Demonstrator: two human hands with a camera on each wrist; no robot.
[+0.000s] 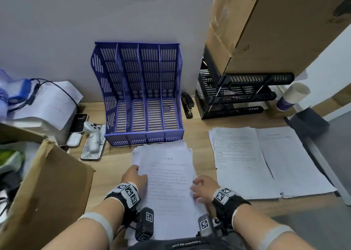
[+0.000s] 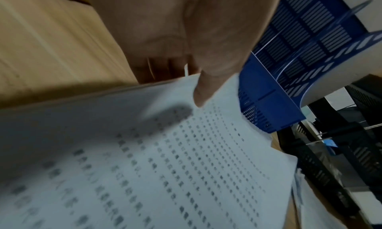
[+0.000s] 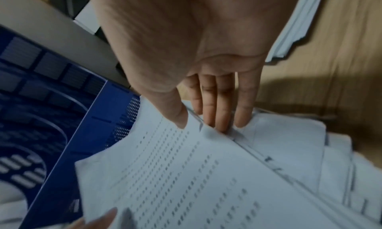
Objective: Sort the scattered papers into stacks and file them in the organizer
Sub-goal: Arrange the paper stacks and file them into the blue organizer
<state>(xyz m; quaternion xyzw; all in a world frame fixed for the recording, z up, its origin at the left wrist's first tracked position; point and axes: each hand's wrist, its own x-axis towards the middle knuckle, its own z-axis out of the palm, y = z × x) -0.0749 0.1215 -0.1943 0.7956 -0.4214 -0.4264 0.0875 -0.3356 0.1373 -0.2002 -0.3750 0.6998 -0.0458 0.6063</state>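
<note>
Before blue organizer (image 1: 142,97), slots bare, hands (image 1: 133,175) gripping papers (image 1: 169,183)

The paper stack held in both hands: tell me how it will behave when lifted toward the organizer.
The paper stack will probably sag, being thin sheets pinched only at its side edges by the left hand and right hand. Its edges look uneven, so sheets may slide apart.

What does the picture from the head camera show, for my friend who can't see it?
Two hands hold a stack of printed papers on a wooden desk, the left hand on its left edge and the right hand on its right edge. Just behind the papers stands an empty blue file organizer, and two more paper stacks lie to the right.
</note>
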